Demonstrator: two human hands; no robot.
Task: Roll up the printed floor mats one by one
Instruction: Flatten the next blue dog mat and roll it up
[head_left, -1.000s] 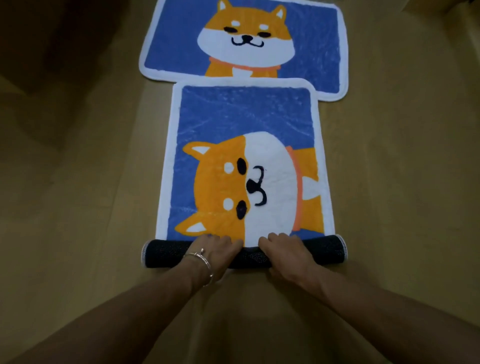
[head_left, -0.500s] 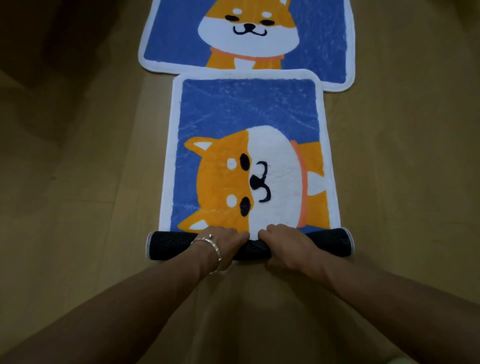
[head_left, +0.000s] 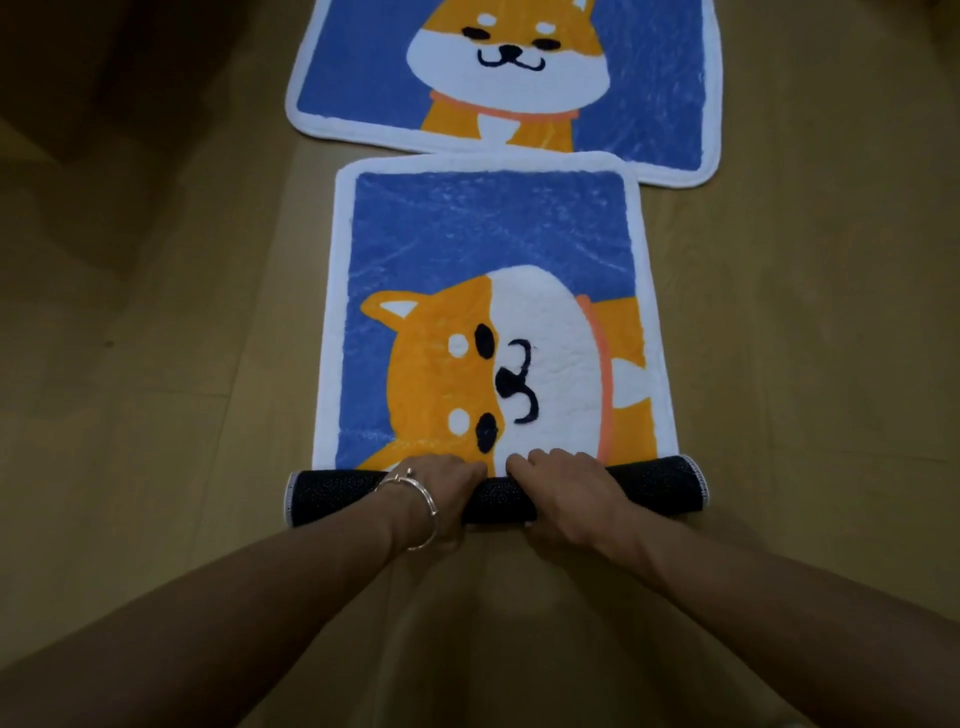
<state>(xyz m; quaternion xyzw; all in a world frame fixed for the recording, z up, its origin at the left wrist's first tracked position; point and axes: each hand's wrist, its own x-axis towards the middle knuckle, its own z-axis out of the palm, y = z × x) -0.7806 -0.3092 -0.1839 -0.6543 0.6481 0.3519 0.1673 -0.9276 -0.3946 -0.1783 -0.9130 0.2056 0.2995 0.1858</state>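
Advancing since a second ago, the black dotted roll (head_left: 657, 483) of the blue dog-print floor mat (head_left: 493, 234), gripped by left hand (head_left: 441, 480) and right hand (head_left: 563, 486), leaves most unrolled; the second matching mat (head_left: 657, 78) lies flat beyond on the wooden floor (head_left: 156, 415).

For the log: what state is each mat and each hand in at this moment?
Near mat: partly rolled from the near end, dark backing outward, the rest lying flat.
Far mat: flat, unrolled.
Left hand: grips the rolled part, fingers curled over it.
Right hand: grips the rolled part beside the left.
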